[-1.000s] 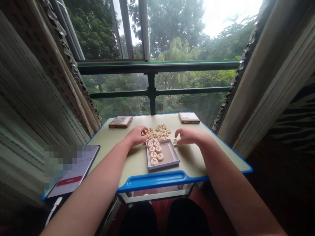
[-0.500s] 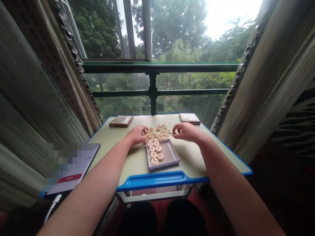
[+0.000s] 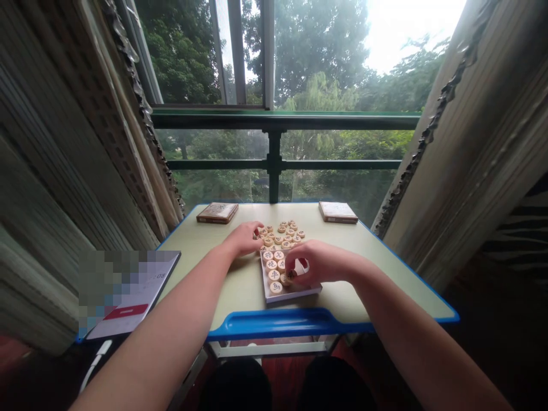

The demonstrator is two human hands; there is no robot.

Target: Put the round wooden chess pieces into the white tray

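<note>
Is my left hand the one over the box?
No, your right hand is over the box; your left hand is outside it.

Free tabletop [image 3: 240, 286] just left of box [image 3: 295, 294]

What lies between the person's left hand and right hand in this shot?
In the head view, loose round pieces and part of the open box, holding more pieces, lie between the left hand and the right hand.
</note>
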